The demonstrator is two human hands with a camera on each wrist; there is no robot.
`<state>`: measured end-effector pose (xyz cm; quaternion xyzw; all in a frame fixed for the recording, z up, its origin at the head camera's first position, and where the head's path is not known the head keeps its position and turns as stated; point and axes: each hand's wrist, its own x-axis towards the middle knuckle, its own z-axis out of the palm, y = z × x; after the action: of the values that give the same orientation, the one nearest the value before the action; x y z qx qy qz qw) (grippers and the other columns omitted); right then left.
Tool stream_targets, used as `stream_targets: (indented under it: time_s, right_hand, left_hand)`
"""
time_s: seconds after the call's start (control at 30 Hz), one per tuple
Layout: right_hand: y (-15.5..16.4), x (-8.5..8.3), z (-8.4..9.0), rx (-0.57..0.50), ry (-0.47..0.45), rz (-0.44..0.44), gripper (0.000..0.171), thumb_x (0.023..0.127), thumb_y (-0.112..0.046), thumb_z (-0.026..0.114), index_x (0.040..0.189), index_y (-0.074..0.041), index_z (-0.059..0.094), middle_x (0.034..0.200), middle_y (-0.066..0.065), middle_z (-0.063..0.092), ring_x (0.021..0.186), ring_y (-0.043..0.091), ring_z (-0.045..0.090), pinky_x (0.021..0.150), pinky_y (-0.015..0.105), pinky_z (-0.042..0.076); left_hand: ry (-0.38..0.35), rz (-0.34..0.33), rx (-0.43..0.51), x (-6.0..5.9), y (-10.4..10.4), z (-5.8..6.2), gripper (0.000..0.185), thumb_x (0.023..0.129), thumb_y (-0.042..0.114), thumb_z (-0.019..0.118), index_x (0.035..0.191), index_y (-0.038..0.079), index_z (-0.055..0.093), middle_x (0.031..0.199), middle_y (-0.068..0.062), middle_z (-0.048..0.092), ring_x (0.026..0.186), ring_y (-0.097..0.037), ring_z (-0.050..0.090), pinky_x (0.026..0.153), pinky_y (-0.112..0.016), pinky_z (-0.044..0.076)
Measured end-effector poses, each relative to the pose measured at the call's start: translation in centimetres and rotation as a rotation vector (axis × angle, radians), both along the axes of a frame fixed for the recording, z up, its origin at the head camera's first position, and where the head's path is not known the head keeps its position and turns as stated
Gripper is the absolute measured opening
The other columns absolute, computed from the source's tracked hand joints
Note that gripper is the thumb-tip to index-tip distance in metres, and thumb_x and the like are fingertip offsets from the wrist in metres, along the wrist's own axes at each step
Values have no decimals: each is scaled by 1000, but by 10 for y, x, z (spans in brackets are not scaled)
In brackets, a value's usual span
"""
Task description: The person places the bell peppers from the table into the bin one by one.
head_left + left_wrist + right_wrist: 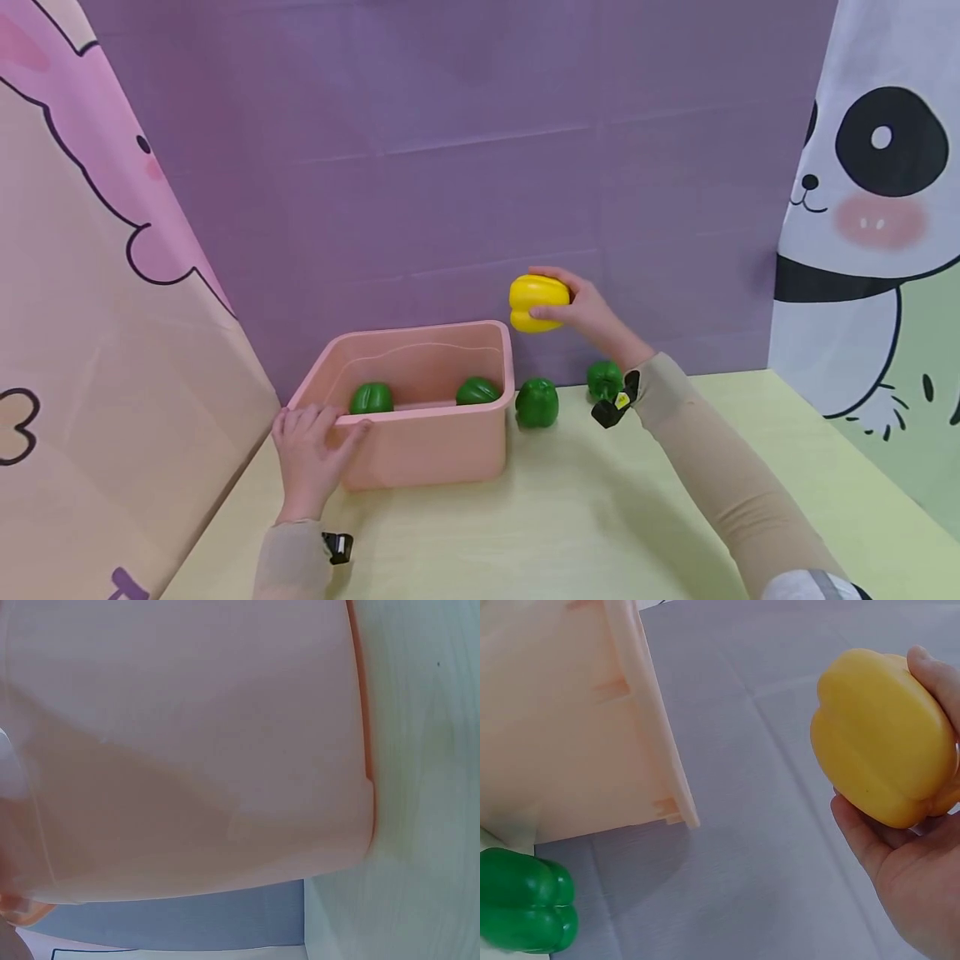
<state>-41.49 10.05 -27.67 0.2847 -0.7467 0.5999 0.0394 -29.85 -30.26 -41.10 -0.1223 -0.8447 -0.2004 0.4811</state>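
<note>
Right hand (592, 321) holds yellow pepper (537, 302) in the air, fingers wrapped round it, just right of and above pink bin (427, 446). Left hand (311, 446) rests on bin's near-left rim, fingers relaxed. Two green peppers inside; two on desk (570, 517) right of bin.

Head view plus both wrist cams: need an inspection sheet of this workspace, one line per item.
Surface: pale yellow-green table, no spills seen.
Job's things: yellow pepper held in the air, above and just right of the pink bin; two green peppers inside the bin; two more on the table right of it.
Clutter: nothing seen.
Grippers: right hand grips the yellow pepper; left hand rests on the bin's near left corner, fingers over the rim.
Cables: nothing seen; a small black device on each wrist.
Surroundings: purple backdrop, pink cartoon panel left, panda panel right.
</note>
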Motion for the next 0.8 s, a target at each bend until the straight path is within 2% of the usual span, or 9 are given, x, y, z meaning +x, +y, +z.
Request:
stream_targets:
  time_s: [0.23,0.5,0.8]
  right_hand:
    - [-6,0,9,-9,9,10,66,84,-16,76,143,-16,47,131,10,51,104,29,53,85,34,49]
    - [-14,-1,20,5,37,7,64,83,-16,76,141,-17,49,125,9,54,101,29,53,83,35,49]
    - [-19,-8,16,41,67,21,63,84,-19,76,141,-15,48,125,9,55,102,28,53,86,37,48]
  left_hand:
    - [12,1,-4,-1,0,-1,48,84,55,64,90,7,64,85,-11,58,91,-35,47,107,-61,12]
    - [3,2,7,0,1,1,46,83,53,66,89,8,64,85,-11,58,91,-35,46,107,-60,12]
    - [-5,8,9,1,3,2,40,81,47,71,89,8,64,86,-10,58,92,-34,46,108,-59,11]
